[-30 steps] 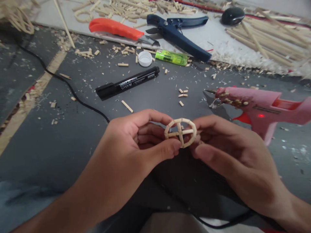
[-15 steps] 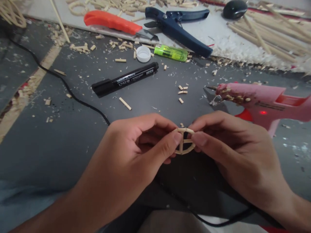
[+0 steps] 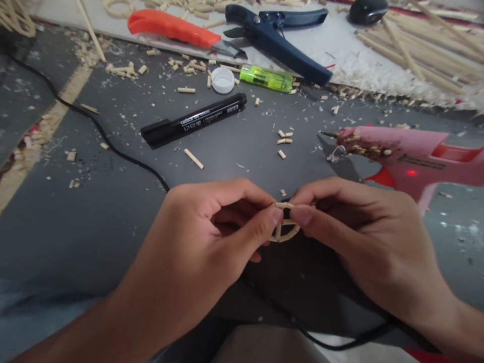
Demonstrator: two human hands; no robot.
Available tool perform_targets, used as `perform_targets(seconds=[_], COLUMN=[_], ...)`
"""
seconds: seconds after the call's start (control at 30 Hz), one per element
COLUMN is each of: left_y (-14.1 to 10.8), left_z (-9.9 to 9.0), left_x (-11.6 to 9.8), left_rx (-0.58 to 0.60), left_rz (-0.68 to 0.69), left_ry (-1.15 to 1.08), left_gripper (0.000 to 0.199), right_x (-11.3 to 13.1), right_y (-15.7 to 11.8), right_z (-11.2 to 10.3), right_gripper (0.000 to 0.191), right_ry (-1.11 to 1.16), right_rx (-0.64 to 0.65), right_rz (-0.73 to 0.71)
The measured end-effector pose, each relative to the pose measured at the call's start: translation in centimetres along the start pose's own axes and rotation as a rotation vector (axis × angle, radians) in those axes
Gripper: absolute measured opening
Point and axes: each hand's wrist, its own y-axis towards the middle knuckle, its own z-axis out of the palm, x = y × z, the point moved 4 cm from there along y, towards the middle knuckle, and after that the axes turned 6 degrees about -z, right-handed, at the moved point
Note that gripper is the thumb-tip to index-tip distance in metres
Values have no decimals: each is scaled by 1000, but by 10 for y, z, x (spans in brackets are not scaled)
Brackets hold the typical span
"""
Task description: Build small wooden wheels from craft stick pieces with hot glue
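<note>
Between my two hands is a small wooden ring with spokes, built of short stick pieces and looking like a little wheel. My left hand pinches its left side between thumb and fingers. On the opposite rim, the thumb and forefinger of my right hand are closed. The thumbs and fingers cover both sides of the ring, so only its top, bottom and part of the spokes show. A pink glue gun with a lit red light lies just beyond my right hand.
Ahead lie a black marker, a white cap, a green lighter, an orange utility knife and blue cutters. Stick offcuts are scattered about. A black cable crosses the left side; long sticks lie at back right.
My right thumb has slid a little left over the ring's upper right rim. The ring has turned or tilted slightly in my fingers. The view has shifted slightly.
</note>
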Motion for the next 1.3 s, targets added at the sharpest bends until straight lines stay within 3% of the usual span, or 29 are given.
perform_targets(seconds=[0.23, 0.4, 0.6, 0.73, 0.87, 1.03, 1.17, 1.3], left_y=[2, 1, 8, 19, 45, 90, 119, 149], left_z=[2, -8, -45, -86, -122, -157, -176, -183], left_x=[0, -10, -26, -43, -58, -59, -56, -62], left_rx=[-10, -61, -294, -595, -723, -725, -724, -697], left_rz=[-66, -23, 48, 169, 213, 158, 159, 169], left_ry=[-124, -91, -13, -102, -138, -74, 15, 140], left_gripper=[14, 3, 21, 26, 16, 22, 28, 34], right_x=[-2, -9, -11, -12, -8, 0, 1, 2], right_y=[-3, -5, -6, -6, -4, -4, -5, -6], right_z=[1, 0, 2, 5, 7, 8, 9, 11], right_gripper=[9, 23, 24, 31, 31, 32, 33, 31], right_ry=[169, 281, 256, 152, 90, 35, -2, -29], right_rx=[45, 64, 53, 108, 131, 140, 170, 201], right_rz=[5, 2, -12, -18, -76, -119, -109, -95])
